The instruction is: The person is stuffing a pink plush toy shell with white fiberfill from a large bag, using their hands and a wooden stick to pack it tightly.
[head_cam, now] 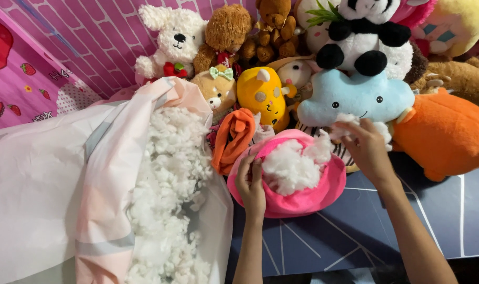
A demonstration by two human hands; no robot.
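A pink plush shell (302,197) lies open in the middle, partly filled with white stuffing (289,168). My left hand (251,186) grips its left rim, fingers curled over the edge. My right hand (363,147) is raised just right of the opening, pinching a tuft of white stuffing (343,126) above the shell's far rim. An orange fabric part (233,139) hangs at the shell's left side.
A large pale fabric bag (55,189) full of loose white stuffing (168,194) lies at the left. Several plush toys crowd the back: a white dog (171,44), brown bears (226,31), a yellow toy (263,94), a blue cloud (355,97), a panda (368,42), an orange cushion (447,134). A dark blue mat (355,231) covers the floor.
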